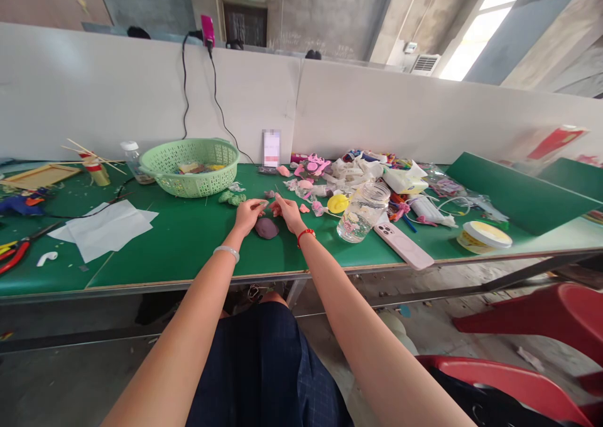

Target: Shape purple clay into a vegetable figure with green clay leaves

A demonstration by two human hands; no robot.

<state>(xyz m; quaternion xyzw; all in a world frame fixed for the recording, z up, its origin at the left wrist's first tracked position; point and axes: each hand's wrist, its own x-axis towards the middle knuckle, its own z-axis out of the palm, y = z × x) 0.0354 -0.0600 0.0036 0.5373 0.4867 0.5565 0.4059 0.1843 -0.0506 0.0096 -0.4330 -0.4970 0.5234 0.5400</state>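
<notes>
Both of my hands are close together above the green table, near its front middle. My left hand [249, 216], with a pale bracelet at the wrist, has its fingertips pinched on something too small to make out. My right hand [288, 213], with a red bracelet, is closed in the same way, its fingertips facing the left ones. A dark purple lump [266, 228] lies on the table just below and between them. Green lumps [232, 198] sit behind my left hand. Small pink pieces [304, 208] lie right of my right hand.
A green basket [191, 185] stands at the back left, white paper [110, 231] in front of it. To the right are a glass jar [362, 213], a pink phone [404, 245], a tub [483, 237] and piled craft bits. Pliers [21, 248] lie far left.
</notes>
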